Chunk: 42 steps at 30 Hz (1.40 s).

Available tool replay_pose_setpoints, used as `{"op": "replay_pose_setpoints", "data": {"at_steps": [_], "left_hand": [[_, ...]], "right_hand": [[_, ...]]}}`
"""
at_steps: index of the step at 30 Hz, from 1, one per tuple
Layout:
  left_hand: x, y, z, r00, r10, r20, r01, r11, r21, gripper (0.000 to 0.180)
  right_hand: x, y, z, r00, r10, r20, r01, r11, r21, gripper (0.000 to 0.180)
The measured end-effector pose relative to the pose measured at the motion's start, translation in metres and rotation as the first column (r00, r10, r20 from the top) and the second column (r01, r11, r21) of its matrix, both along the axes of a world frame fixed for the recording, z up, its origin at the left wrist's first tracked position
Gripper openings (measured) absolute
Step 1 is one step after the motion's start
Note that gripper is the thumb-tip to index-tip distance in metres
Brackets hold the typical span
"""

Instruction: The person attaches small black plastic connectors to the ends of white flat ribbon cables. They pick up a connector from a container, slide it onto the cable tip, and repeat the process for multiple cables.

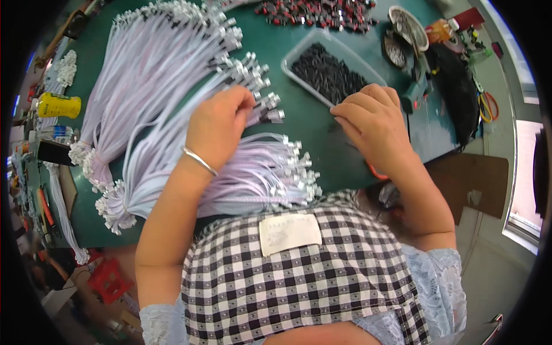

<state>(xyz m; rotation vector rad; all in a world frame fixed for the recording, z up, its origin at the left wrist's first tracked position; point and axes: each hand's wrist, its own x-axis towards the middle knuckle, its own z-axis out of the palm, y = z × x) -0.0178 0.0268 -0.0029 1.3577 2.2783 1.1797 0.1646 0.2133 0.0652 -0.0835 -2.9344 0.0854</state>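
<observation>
My left hand (pixel 217 123), with a silver bangle at the wrist, rests fingers-closed on a bundle of pale lilac ribbon cables (pixel 155 86), pinching cables near their white connector ends (pixel 270 106). My right hand (pixel 374 123) is curled beside the near corner of a clear plastic tray (pixel 299 52) filled with small black parts (pixel 328 73); whether it holds one is hidden. A second fan of the same lilac cables (pixel 259 178) lies between my hands, close to my checked apron.
The green work mat (pixel 310 123) carries a heap of red and black parts (pixel 322 12) at the far edge, round tins (pixel 405 26) and a black bag (pixel 454 86) at right. A yellow bottle (pixel 57 105) stands at left. Orange-handled scissors (pixel 489 106) lie far right.
</observation>
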Motion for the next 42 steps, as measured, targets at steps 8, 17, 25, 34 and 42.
{"op": "replay_pose_setpoints", "data": {"at_steps": [8,17,25,34,42], "left_hand": [[0.014,-0.009,-0.001,1.0,-0.021,0.019,0.021,1.0,0.004,0.01],[0.026,-0.013,0.008,0.929,-0.181,-0.324,0.174,0.983,-0.051,0.013],[0.026,0.001,0.006,0.845,-0.36,-0.395,0.279,0.927,-0.249,0.015],[0.027,-0.013,0.016,0.957,-0.096,0.275,0.097,0.995,0.009,0.01],[0.022,-0.018,0.004,0.604,-0.057,0.795,0.123,0.992,-0.022,0.017]], "right_hand": [[0.015,-0.017,-0.031,0.995,0.039,-0.092,-0.001,0.923,0.385,0.01],[0.014,-0.017,-0.046,0.995,0.031,-0.093,0.015,0.894,0.449,0.006],[0.013,-0.011,-0.045,0.987,0.077,-0.14,-0.011,0.906,0.422,0.005],[0.006,-0.024,-0.021,0.978,-0.003,-0.211,-0.062,0.952,-0.3,0.022],[-0.027,-0.058,-0.024,0.954,-0.17,-0.246,-0.107,0.573,-0.813,0.013]]}}
